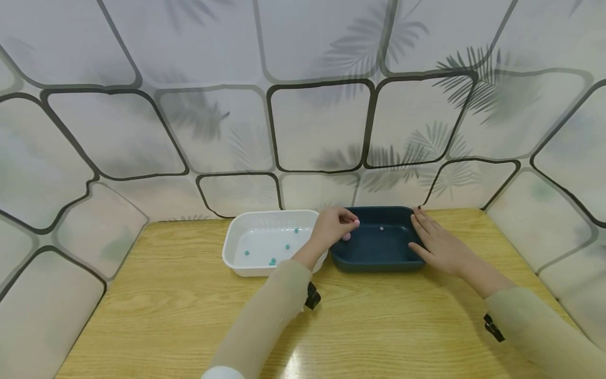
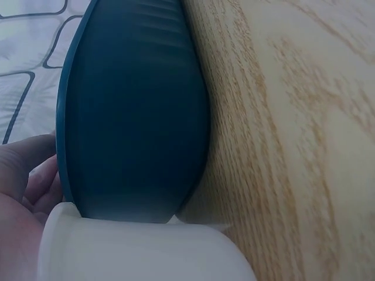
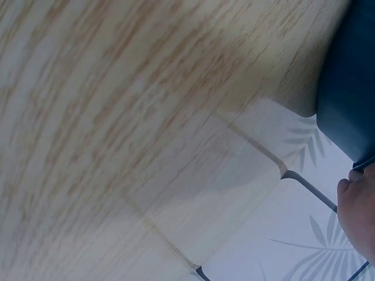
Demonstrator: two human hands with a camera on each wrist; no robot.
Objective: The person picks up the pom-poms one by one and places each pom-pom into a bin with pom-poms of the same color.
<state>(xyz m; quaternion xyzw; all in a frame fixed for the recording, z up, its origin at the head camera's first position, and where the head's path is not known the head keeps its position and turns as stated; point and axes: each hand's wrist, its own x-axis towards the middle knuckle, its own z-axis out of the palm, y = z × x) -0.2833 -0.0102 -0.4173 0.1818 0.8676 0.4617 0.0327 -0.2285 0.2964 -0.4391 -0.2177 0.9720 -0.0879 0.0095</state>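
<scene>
Over the left end of a dark blue tray [image 1: 379, 266], my left hand [image 1: 329, 231] pinches a small pink bead [image 1: 356, 223] between thumb and fingertips. Below those fingers shows another pink spot, too small to identify. One pink bead [image 1: 381, 228] lies on the blue tray's floor. My right hand [image 1: 440, 245] rests on the tray's right rim with its fingers straight and thumb spread. In the left wrist view, the left hand's fingers [image 2: 29, 158] are partly hidden behind the blue tray's side. The right wrist view catches only part of the right hand [image 3: 358, 211].
Left of the blue tray stands a white tray [image 1: 229, 252] holding several teal beads [image 1: 287, 247]; my left forearm crosses its right end. Both trays stand on a wooden table [image 1: 180, 295], near the patterned wall covering [image 1: 317, 126] at its back.
</scene>
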